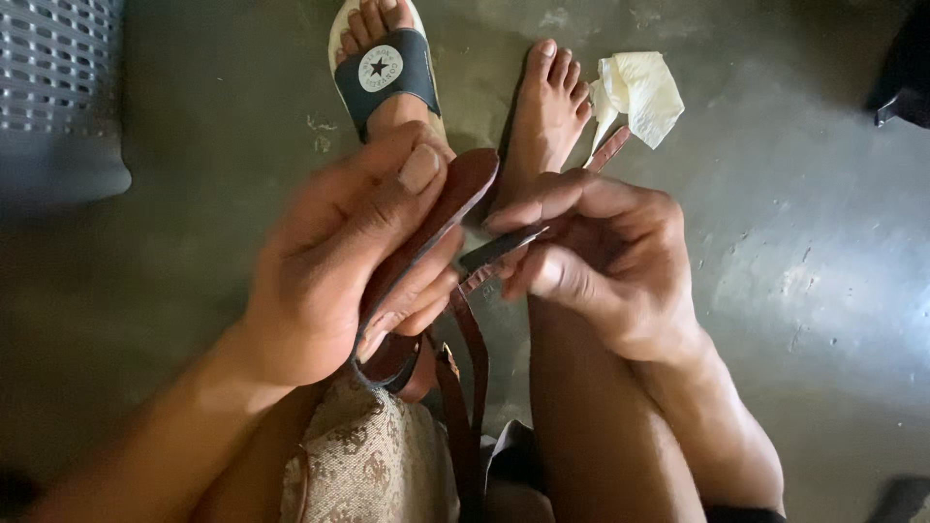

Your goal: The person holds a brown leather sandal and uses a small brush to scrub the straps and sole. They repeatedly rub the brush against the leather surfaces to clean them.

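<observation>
Head view: left fingers [417,291] curled tight round brown sandal [436,218], thumb pressed flat on its sole, edge turned up. Right fingertips [513,218] pinched shut on thin dark strip [499,247] just beside that edge. Left hand [329,261] and right hand [610,257] held over bare legs, sandal straps [465,378] hung down to patterned fabric bag [373,460]. Best done, by the look of it, with sole kept steady and strip fed straight. Further out: slide slipper [386,73] on one foot, crumpled cloth [639,92] on concrete floor [794,242]
</observation>
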